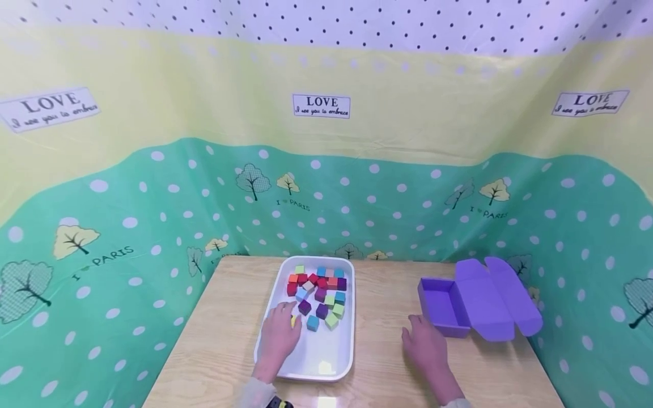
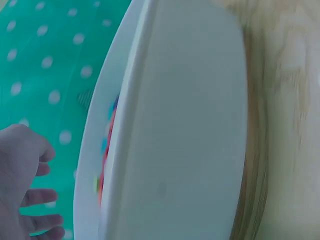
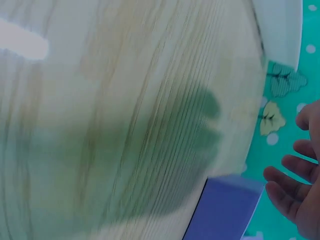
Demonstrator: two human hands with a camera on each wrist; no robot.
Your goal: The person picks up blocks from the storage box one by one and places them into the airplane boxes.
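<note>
Cubes (image 1: 320, 294) cluster towards the desk's (image 1: 382, 317) back edge in a tray (image 1: 311, 362) whose raised rim likely stops them scattering. The left hand (image 1: 279, 333) bends over a yellow cube (image 1: 293, 321); I can't tell whether it pinches it. The right hand (image 1: 426, 344), fingers loosely apart, holds nothing beside a purple box (image 1: 445, 306), near the back right corner. Glossy white tray, crisp-edged cubes, seemingly folded card.

The left sleeve (image 1: 257, 392) is whitish, the left grip (image 1: 279, 335) bare. Beside that sleeve is a black band (image 1: 274, 403) with a yellow marking; well right of that sleeve, the right sleeve (image 1: 457, 403) is pale, the right grip (image 1: 426, 343) bare.
</note>
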